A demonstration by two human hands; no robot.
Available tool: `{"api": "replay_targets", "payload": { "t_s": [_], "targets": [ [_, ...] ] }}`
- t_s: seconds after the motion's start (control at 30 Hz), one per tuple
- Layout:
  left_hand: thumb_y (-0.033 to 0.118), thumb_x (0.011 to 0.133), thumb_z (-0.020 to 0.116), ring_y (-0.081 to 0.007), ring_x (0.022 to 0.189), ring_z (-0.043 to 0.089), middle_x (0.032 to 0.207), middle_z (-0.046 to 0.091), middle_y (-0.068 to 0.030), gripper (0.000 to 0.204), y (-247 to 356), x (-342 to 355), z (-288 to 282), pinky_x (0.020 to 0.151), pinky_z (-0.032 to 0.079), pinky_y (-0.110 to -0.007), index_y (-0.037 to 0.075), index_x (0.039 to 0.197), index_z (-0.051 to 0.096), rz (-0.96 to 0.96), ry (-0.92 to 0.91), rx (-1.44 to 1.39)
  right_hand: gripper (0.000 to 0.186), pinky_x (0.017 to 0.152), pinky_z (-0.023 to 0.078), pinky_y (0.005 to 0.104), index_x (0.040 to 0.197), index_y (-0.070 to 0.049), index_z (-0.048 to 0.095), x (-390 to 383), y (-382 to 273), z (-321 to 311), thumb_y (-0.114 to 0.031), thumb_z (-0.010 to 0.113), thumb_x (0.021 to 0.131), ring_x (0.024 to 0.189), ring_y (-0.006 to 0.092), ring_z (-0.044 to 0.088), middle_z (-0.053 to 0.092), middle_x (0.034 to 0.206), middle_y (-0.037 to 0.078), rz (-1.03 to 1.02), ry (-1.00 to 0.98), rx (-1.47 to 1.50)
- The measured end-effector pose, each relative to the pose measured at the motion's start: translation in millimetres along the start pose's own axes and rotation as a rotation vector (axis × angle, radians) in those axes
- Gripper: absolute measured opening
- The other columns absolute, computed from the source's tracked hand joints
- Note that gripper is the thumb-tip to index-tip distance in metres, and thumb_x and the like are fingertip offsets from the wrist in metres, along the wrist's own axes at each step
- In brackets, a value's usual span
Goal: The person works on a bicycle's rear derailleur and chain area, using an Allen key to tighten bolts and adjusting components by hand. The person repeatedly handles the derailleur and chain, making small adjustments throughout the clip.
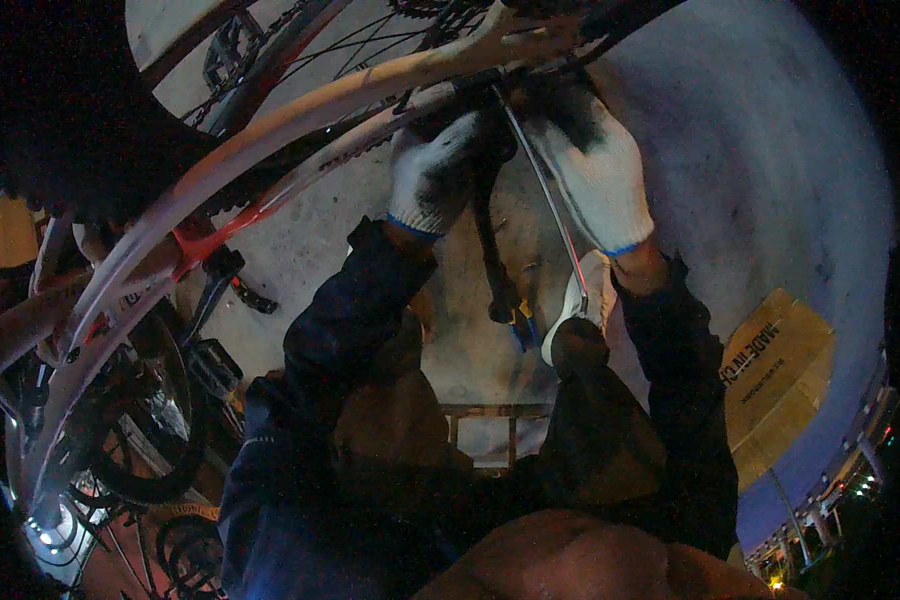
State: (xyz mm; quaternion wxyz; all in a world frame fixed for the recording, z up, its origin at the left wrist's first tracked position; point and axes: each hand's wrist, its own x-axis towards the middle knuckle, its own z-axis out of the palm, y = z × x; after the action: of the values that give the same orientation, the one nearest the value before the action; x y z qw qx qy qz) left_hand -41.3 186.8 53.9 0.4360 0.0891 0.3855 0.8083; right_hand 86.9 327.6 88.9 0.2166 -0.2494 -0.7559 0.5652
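Up against the underside of a white bicycle frame (300,110), near the top edge of the view: 2 hands in white knit work gloves with blue cuffs, grimy at the fingertips. Left hand (432,175) is closed around a dark part just under the frame tubes, fingers curled tight; what exactly it grips is hidden by the glove and shadow. Right hand (595,170) is pressed up at the same junction, fingers folded over the spot where a thin silver cable (550,200) leaves the frame and runs down between the 2 forearms; whether it pinches the cable or only steadies the tube I cannot tell. Dark crank arm (490,250) hangs below the left hand, ending near a white shoe (580,310) on the concrete floor (770,180). Chain and spokes (370,40) show above; a red-and-black fitting (205,240) sits on the frame toward the left edge; a cardboard box (780,370) lies at the right. Handling note, as judgement: keep the left hand firm as anchor, work the cable with small pulls, avoid snagging gloves in the chain.
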Motion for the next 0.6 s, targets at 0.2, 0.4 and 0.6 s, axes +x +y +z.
{"api": "replay_targets", "payload": {
  "t_s": [0.2,0.4,0.6],
  "targets": [
    [0.011,0.097,0.066,-0.0246,0.096,0.070,0.113,0.069,-0.0129,0.032,3,0,6,0.085,0.061,-0.038,-0.002,0.127,0.061,-0.011,0.019,0.085,0.027,0.086,0.057,0.0385,0.116,-0.011,0.073,17,15,8,-0.016,0.074,0.090,0.100,0.0320,0.072,0.075,0.108,0.015,-0.101,0.015,-0.170],
    [0.013,0.097,0.067,-0.0240,0.094,0.070,0.112,0.069,-0.0127,0.035,5,0,6,0.087,0.061,-0.038,-0.003,0.128,0.060,0.015,-0.009,0.056,0.028,0.086,0.056,0.0369,0.120,-0.008,0.072,17,28,8,-0.013,0.070,0.092,0.098,0.0266,0.072,0.075,0.110,0.014,-0.076,-0.104,-0.205],
    [0.013,0.097,0.068,-0.0236,0.094,0.070,0.110,0.071,-0.0134,0.033,9,-1,3,0.087,0.060,-0.038,-0.004,0.126,0.062,-0.047,0.003,0.085,0.035,0.095,0.055,0.0322,0.130,-0.003,0.064,27,80,19,-0.006,0.064,0.096,0.107,0.0227,0.069,0.070,0.123,0.012,0.175,-0.053,0.482]
  ]
}}
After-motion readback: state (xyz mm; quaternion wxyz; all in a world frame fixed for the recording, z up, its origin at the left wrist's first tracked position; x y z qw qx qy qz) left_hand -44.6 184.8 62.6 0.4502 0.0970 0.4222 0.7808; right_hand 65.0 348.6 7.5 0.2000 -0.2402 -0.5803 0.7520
